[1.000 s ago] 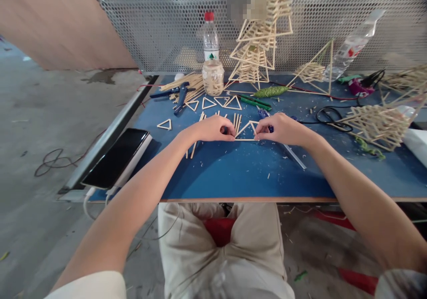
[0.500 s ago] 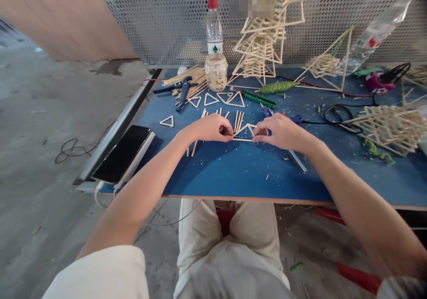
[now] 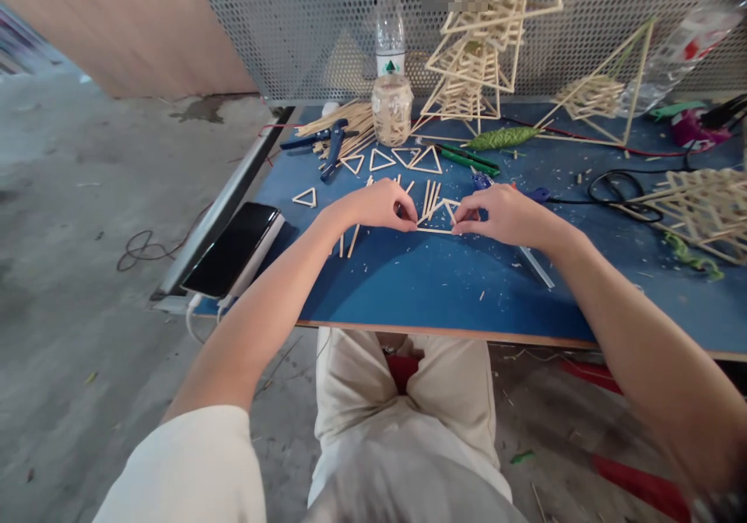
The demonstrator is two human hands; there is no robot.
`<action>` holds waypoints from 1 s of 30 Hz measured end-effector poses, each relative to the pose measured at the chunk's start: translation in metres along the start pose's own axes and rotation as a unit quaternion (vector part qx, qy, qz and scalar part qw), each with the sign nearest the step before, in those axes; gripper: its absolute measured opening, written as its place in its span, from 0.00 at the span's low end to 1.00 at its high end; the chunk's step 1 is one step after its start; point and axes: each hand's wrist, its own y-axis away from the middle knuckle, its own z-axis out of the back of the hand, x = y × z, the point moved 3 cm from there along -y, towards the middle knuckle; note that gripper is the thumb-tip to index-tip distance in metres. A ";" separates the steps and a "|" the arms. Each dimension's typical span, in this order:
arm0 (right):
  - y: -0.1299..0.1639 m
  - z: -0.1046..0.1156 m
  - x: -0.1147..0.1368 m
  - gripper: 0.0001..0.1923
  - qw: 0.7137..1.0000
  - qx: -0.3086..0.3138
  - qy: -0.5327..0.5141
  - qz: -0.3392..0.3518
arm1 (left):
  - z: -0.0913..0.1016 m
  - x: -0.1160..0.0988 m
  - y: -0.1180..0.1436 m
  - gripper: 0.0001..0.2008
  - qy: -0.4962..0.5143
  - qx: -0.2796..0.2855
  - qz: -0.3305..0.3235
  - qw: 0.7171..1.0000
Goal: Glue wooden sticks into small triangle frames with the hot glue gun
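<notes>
A thin wooden stick (image 3: 435,231) forms the near side of a small triangle on the blue table. My left hand (image 3: 385,204) pinches its left end, and my right hand (image 3: 493,213) pinches the right end. Two more sticks rise from those ends and meet at the far corner. Several loose cut sticks (image 3: 430,194) lie just beyond, and others stick out from under my left hand. Finished-looking stick triangles (image 3: 382,159) are lined up farther back, with a single triangle (image 3: 305,197) to the left. A blue tool (image 3: 482,181) with a black cord is partly hidden behind my right hand.
Blue cutters (image 3: 334,149) rest by a stick bundle (image 3: 362,122). Behind stand a red-capped bottle (image 3: 390,29), a jar (image 3: 391,110) and a tall stick tower (image 3: 472,71). A phone (image 3: 233,249) lies at the left edge; a clear rod (image 3: 535,266) lies right.
The camera view has shifted, so the table and its contents appear farther right and slightly higher. Both hands keep their pinch on the stick, with little visible movement against the table.
</notes>
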 end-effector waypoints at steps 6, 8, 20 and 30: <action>-0.004 0.001 0.000 0.16 1.000 0.011 0.008 -0.023 | 0.002 0.004 -0.004 0.09 0.009 0.019 -0.002 1.000; -0.007 0.001 0.001 0.14 1.000 0.021 0.013 -0.016 | 0.003 0.004 -0.006 0.10 0.005 0.027 -0.004 1.000; -0.030 0.000 0.010 0.15 0.995 0.084 -0.054 -0.024 | 0.001 0.006 0.011 0.12 -0.017 0.027 0.003 1.000; -0.024 0.005 0.005 0.15 0.994 0.095 -0.048 -0.037 | 0.016 -0.005 0.007 0.17 -0.020 0.056 0.020 0.998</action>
